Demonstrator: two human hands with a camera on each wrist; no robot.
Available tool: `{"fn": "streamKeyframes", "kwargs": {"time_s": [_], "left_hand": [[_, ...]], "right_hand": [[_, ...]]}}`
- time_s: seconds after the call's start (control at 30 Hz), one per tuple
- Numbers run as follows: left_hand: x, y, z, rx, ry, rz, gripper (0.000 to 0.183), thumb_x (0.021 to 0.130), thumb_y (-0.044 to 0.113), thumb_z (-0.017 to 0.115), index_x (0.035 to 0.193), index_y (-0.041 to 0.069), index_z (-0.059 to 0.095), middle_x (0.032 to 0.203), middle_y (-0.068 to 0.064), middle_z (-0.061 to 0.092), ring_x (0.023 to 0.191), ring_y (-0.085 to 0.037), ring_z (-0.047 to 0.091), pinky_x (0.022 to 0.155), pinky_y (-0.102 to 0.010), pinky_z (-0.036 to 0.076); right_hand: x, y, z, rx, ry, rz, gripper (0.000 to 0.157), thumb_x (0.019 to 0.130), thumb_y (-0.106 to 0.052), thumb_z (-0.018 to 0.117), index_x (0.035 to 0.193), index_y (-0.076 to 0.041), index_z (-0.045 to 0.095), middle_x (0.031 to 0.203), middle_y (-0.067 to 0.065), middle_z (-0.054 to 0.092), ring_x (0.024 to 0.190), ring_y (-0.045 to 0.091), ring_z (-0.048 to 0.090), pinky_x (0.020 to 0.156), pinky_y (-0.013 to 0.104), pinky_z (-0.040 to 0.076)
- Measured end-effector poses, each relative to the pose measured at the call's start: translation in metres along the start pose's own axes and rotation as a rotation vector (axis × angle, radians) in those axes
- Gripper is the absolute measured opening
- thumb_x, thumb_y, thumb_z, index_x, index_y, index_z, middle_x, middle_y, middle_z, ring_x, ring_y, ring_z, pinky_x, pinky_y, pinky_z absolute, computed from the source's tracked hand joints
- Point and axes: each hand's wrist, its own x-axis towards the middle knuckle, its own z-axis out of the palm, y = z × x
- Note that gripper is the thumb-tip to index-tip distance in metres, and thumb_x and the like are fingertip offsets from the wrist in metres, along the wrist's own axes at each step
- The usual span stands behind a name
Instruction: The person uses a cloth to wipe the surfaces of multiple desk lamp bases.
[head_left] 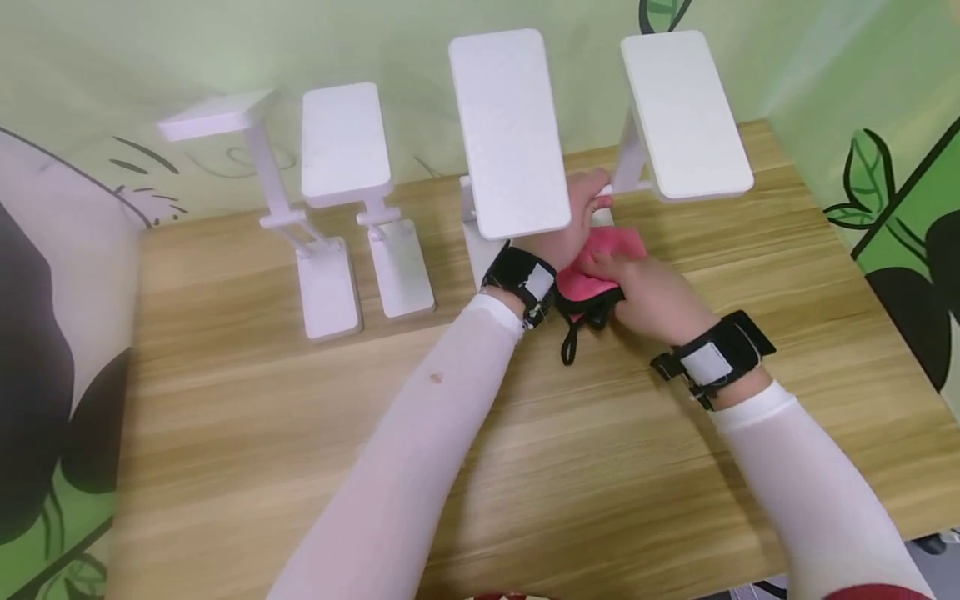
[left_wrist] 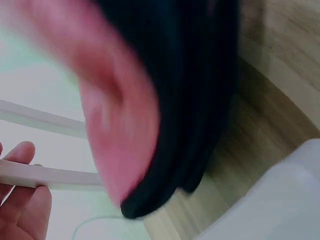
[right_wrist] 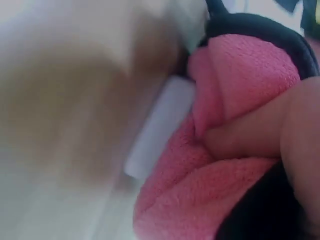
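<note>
Four white folding phone stands are lined up along the back of the table. My left hand (head_left: 576, 208), partly hidden behind the top plate of the third stand (head_left: 510, 133), grips the stem of the rightmost stand (head_left: 686, 117). In the left wrist view its fingers (left_wrist: 35, 212) curl round a thin white bar (left_wrist: 65, 177). My right hand (head_left: 660, 296) holds a pink fleecy cloth (head_left: 615, 246) with black edging and a hanging loop. The bunched cloth lies over that stand's base, covering most of it; the thumb presses into the fabric (right_wrist: 240, 65) in the right wrist view.
To the left are two smaller stands, one (head_left: 345, 146) with its plate facing up, the other (head_left: 217, 112) with its plate tilted. The wooden table (head_left: 315, 450) backs onto a green painted wall (head_left: 405, 50). Another painted wall (head_left: 892, 92) borders the right side.
</note>
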Motion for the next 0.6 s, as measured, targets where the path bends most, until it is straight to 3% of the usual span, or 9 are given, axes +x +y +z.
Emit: {"fn": "streamKeyframes", "kwargs": {"time_s": [0.07,0.2,0.23,0.3,0.37,0.47,0.6], "left_hand": [[0.000,0.002,0.002,-0.049,0.011,-0.001,0.014,0.096,0.020,0.047,0.092,0.009,0.054,0.082,-0.002,0.064,0.081,-0.012,0.059,0.073,-0.023,0.045],[-0.002,0.004,0.004,-0.104,0.015,-0.008,0.012,0.096,0.016,0.048,0.091,0.009,0.056,0.085,-0.003,0.068,0.083,-0.011,0.060,0.075,-0.021,0.045],[-0.002,0.004,0.004,-0.108,0.010,-0.010,0.012,0.096,0.017,0.048,0.091,0.009,0.056,0.084,-0.003,0.067,0.083,-0.010,0.060,0.075,-0.021,0.045],[-0.002,0.004,0.004,-0.063,0.005,-0.013,0.014,0.096,0.019,0.047,0.090,0.009,0.054,0.077,-0.003,0.061,0.076,-0.012,0.056,0.070,-0.023,0.043],[-0.002,0.004,0.004,-0.012,0.003,-0.016,0.016,0.097,0.021,0.046,0.090,0.009,0.053,0.074,-0.003,0.054,0.073,-0.013,0.053,0.067,-0.024,0.041],[-0.001,0.004,0.002,0.006,0.006,-0.010,0.017,0.097,0.023,0.045,0.091,0.008,0.053,0.075,-0.001,0.054,0.074,-0.012,0.054,0.067,-0.024,0.041],[0.000,0.004,0.000,0.017,0.014,0.016,0.023,0.096,0.027,0.043,0.090,0.007,0.052,0.071,-0.001,0.049,0.072,-0.013,0.051,0.065,-0.023,0.039]], "right_hand": [[0.017,0.005,-0.002,0.009,0.053,-0.002,0.046,0.080,-0.001,0.057,0.124,-0.015,0.059,0.113,0.013,0.066,0.074,0.031,0.062,0.068,0.046,0.051],[0.042,0.013,0.000,0.006,0.135,0.027,0.020,0.072,-0.001,0.057,0.092,-0.005,0.060,0.085,0.013,0.063,0.071,0.032,0.058,0.064,0.045,0.047],[0.043,0.014,0.001,0.001,0.140,0.035,0.019,0.072,-0.001,0.058,0.090,-0.005,0.061,0.084,0.013,0.063,0.071,0.032,0.057,0.064,0.045,0.046],[0.037,0.013,0.003,-0.012,0.129,0.042,0.027,0.072,0.000,0.058,0.098,-0.006,0.063,0.091,0.013,0.064,0.074,0.033,0.058,0.064,0.046,0.046],[0.024,0.009,0.006,-0.032,0.095,0.039,0.044,0.074,0.001,0.057,0.115,-0.011,0.063,0.111,0.013,0.065,0.081,0.034,0.061,0.062,0.046,0.048],[-0.001,-0.001,0.009,-0.054,0.048,0.032,0.061,0.081,0.000,0.055,0.136,-0.024,0.049,0.139,0.010,0.051,0.104,0.035,0.059,0.060,0.043,0.050],[-0.027,-0.011,0.012,-0.091,0.025,0.027,0.066,0.080,0.001,0.055,0.139,-0.026,0.044,0.145,0.012,0.043,0.128,0.036,0.045,0.050,0.034,0.045]]}}
